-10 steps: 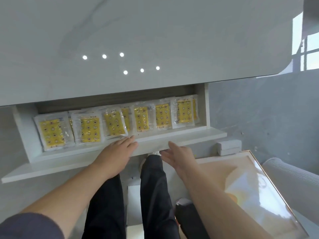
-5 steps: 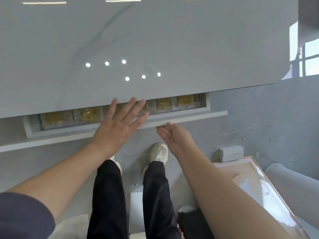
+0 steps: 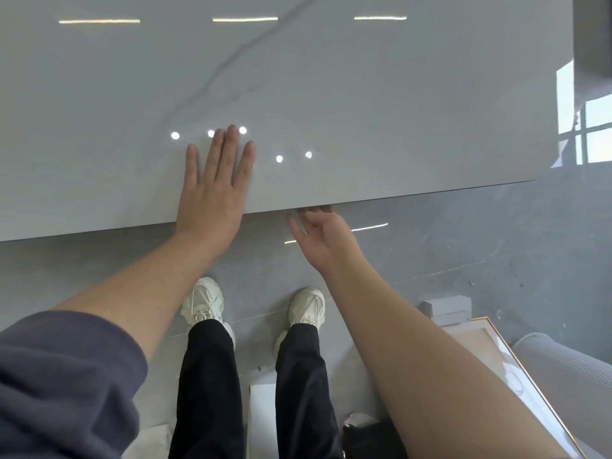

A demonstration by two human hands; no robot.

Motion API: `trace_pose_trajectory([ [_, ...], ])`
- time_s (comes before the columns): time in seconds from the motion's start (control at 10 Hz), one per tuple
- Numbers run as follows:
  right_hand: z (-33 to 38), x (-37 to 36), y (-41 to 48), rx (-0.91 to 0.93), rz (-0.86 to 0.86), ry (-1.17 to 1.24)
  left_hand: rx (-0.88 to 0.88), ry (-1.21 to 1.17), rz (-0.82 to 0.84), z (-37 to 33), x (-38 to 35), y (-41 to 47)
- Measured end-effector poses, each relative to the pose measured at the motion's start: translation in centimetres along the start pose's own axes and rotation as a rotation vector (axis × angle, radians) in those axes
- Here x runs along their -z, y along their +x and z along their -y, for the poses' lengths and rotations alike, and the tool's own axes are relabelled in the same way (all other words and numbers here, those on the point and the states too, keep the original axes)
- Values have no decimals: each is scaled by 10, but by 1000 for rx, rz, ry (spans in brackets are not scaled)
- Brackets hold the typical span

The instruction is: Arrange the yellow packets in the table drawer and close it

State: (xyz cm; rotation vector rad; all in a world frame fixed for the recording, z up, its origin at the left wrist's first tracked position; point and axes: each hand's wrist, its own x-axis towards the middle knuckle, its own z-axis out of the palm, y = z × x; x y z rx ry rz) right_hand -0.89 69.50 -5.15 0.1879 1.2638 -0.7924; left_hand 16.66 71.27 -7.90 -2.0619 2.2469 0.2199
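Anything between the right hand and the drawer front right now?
Only the glossy grey marble tabletop: its front edge hides the drawer and the right hand's fingertips beneath it. No loose object shows there. Left hand lies flat on top.

2 hands are showing: the left hand (image 3: 212,197) is lying flat with 4 fingers (image 3: 228,150) spread on 1 pale marbled counter (image 3: 364,94), and the right hand (image 3: 326,238) is reaching its fingertips under the counter's near edge. 2 white sneakers (image 3: 202,301) are standing on the grey floor (image 3: 463,243). 2 black trouser legs (image 3: 207,392) are showing. the counter is reflecting 3 light strips (image 3: 245,19) and 5 round light dots (image 3: 175,135). 1 gold-edged frame (image 3: 516,369) is lying at the right, beside 1 ribbed white roll (image 3: 563,362).
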Motion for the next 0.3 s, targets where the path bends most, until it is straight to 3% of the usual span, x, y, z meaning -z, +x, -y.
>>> trace_pose_trajectory([
  [0.1, 2, -3, -12, -31, 31, -129, -1, 10, -17, 0, -1, 0],
  [0.2, 17, -22, -41, -140, 3, -500, -5, 15, -11, -1, -4, -1],
  [0.3, 48, -40, -83, -13, 47, -849, 16, 49, -2, -4, -1, -1],
])
